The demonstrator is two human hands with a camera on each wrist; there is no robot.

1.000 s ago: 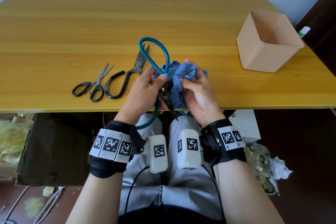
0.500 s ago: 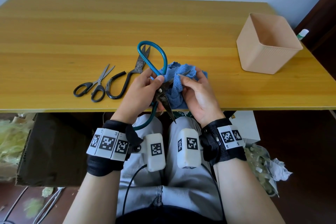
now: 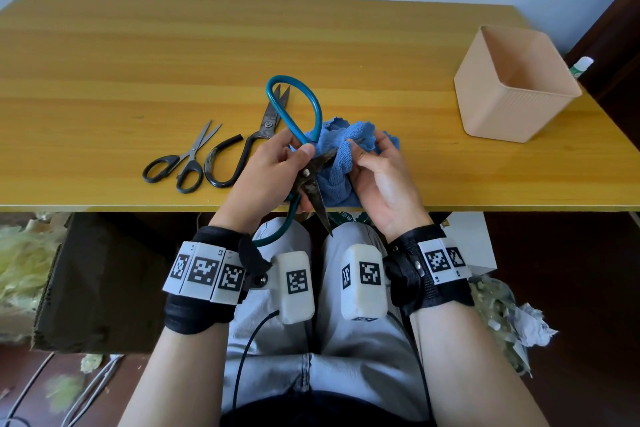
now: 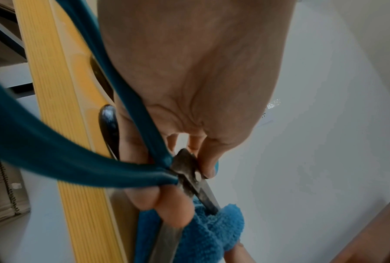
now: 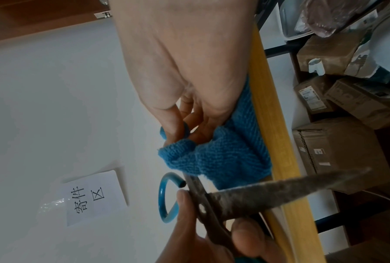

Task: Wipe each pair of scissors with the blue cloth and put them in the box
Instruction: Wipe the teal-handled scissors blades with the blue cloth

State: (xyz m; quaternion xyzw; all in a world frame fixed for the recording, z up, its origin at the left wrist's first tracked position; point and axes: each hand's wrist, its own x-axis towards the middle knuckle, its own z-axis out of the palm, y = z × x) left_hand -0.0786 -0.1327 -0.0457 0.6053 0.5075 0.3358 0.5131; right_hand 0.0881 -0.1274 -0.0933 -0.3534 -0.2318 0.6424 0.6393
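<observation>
The left hand (image 3: 273,166) grips the teal shears (image 3: 304,149) at the pivot, thumb on the joint; the right hand (image 3: 377,177) pinches the cloth (image 3: 341,163) round the upper blade. All this sits at the table's (image 3: 104,80) near edge, well left of the box (image 3: 512,90).

The blades stand splayed, and the bare lower one points down toward the lap. A slip of the pivot grip could swing that tip into a leg, or snap the blades shut on the cloth-wrapped fingers.

Against half a second ago, both hands' holds look unchanged; the blades seem slightly wider apart. The two black scissors (image 3: 173,166) left of the shears lie unmoved.
</observation>
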